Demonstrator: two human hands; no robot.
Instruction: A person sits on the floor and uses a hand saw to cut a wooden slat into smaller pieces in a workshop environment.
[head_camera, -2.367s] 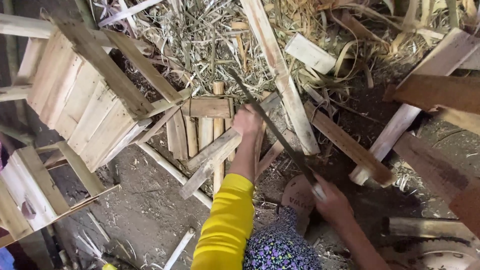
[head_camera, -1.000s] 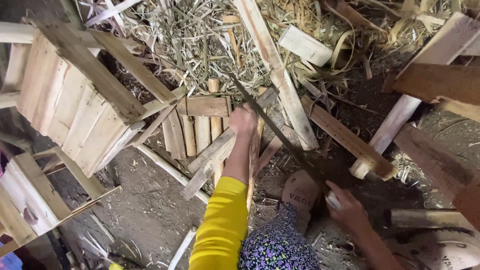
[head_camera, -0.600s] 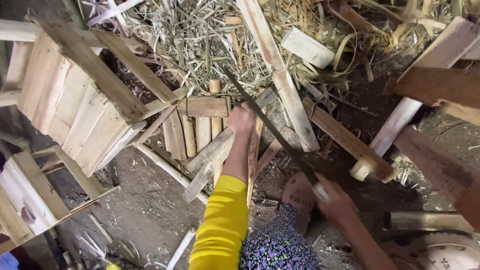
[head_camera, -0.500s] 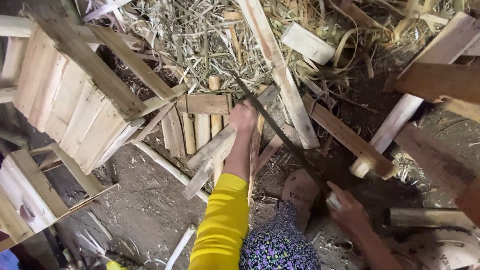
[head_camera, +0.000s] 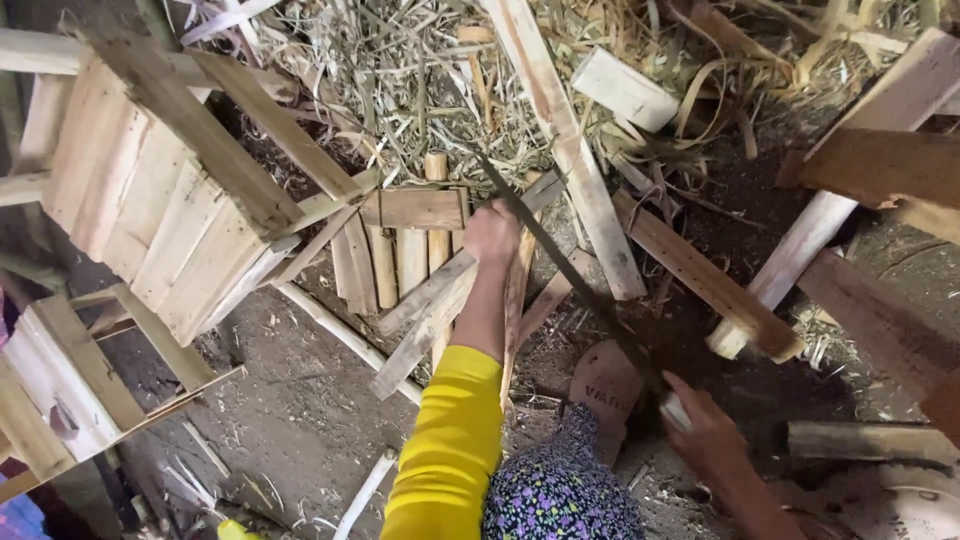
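My left hand (head_camera: 492, 234), in a yellow sleeve, grips a long wooden slat (head_camera: 452, 298) that lies slantwise over a small panel of short wooden staves (head_camera: 400, 255). My right hand (head_camera: 708, 432) holds the handle of a long thin hand saw (head_camera: 570, 275). The saw's dark blade runs up and to the left, passing just right of my left hand and crossing the slat's upper end.
Two pale slatted wooden crates (head_camera: 160, 210) stand at the left. Long planks (head_camera: 565, 140) and darker boards (head_camera: 880, 170) lie around the right side. Straw and bamboo strips (head_camera: 400, 80) cover the ground at the top. Bare dirt (head_camera: 290, 400) lies below the crates.
My right hand has been sliding the saw back and forth along its length, down-right and up-left. My left hand stays on the slat.
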